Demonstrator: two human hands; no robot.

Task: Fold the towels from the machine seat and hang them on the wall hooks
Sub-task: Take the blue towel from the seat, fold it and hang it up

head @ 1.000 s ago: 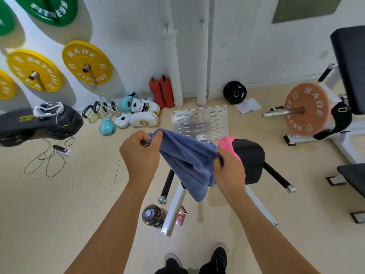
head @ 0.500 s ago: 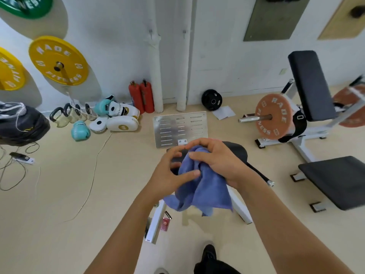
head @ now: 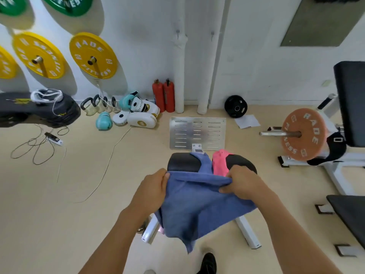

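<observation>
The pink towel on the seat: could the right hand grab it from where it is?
Probably yes: the pink towel lies uncovered just beyond the right hand. But that hand grips the blue towel and must let go first.

Both forearms are bare to the lower frame edge, with no sleeve, watch or band showing. The left hand point(head: 152, 189) and right hand point(head: 244, 183) wear no gloves or rings. Below and between the hands, a black shoe point(head: 207, 263) shows; beside it, a pale shoe tip point(head: 149, 271).
</observation>
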